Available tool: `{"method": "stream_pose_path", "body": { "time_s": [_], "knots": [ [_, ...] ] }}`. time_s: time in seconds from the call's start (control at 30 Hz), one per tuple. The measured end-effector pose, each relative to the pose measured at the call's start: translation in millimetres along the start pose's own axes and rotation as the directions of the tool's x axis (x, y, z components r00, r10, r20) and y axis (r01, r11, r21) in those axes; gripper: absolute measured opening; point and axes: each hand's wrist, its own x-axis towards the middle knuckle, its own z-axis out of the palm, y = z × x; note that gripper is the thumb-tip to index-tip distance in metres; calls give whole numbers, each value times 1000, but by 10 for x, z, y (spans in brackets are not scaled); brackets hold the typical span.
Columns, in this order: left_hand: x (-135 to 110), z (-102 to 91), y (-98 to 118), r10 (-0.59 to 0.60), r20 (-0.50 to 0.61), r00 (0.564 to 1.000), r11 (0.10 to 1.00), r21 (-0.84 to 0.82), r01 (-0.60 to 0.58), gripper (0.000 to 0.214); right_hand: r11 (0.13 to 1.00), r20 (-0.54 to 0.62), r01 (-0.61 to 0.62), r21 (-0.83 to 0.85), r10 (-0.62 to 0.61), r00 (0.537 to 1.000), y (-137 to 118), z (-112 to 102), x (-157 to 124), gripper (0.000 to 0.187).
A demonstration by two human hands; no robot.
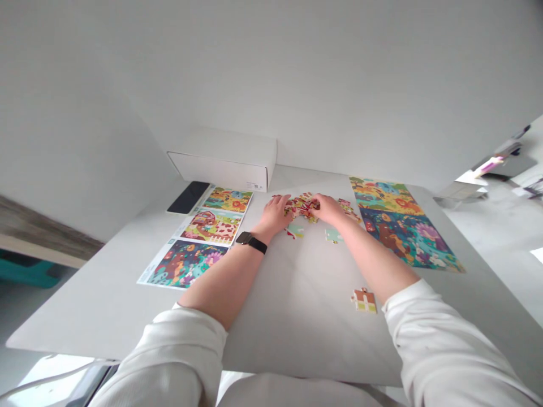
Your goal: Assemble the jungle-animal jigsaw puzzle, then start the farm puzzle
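A loose pile of jigsaw puzzle pieces (303,202) lies toward the back of the table, between my two hands. My left hand (276,213), a black watch (251,241) on its wrist, rests at the pile's left edge with its fingers stretched out. At the right side of the pile, the fingers of my right hand (328,209) are pinched on a dark reddish puzzle piece (314,205). Two pale green pieces, one on the left (297,230) and one on the right (333,235), lie just in front. Nearer me sits a brown and white piece (363,300).
Left of the pile lies a picture sheet (212,226) with three colourful scenes, and a dark phone (189,197) beside it. A white box (224,161) stands against the wall. Two puzzle pictures, a savanna scene (384,195) and a dark forest scene (409,237), lie to the right.
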Motion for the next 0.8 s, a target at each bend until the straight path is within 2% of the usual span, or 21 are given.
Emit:
{"method": "stream_pose_path", "body": {
  "time_s": [0.17, 0.27, 0.37, 0.43, 0.5, 0.57, 0.67, 0.73, 0.8],
  "knots": [
    [-9, -15, 8, -4, 6, 1000, 1000, 9, 4, 58, 988, 8, 56, 145, -58, 998, 92, 8, 10, 44],
    [-14, -39, 29, -5, -10, 1000, 1000, 13, 5, 56, 970, -27, 134, 204, -132, 991, 110, -83, -89, 49],
    [-12, -79, 87, 30, -57, 998, 999, -13, -31, 42, 956, -65, 194, 220, -184, 981, 51, -221, -264, 51],
    [-9, -98, 152, 68, -85, 994, 992, -99, -77, 30, 954, -85, 212, 212, -198, 976, -14, -302, -396, 52],
    [-12, -95, 233, 63, -78, 995, 959, -272, -83, 25, 950, -113, 232, 211, -212, 971, -72, -355, -525, 53],
    [-22, -65, 330, 31, -7, 999, 865, -500, -30, 28, 943, -156, 248, 222, -216, 964, -103, -378, -646, 55],
    [-51, 10, 508, 48, 138, 989, 635, -769, 76, 36, 937, -231, 233, 259, -174, 957, -90, -389, -822, 56],
    [-75, 50, 646, 63, 186, 980, 506, -853, 130, 37, 933, -276, 215, 288, -134, 952, -66, -397, -940, 56],
    [-102, 62, 780, 49, 218, 975, 425, -888, 177, 34, 926, -308, 215, 310, -116, 944, -53, -414, -1058, 57]
  ]
}}
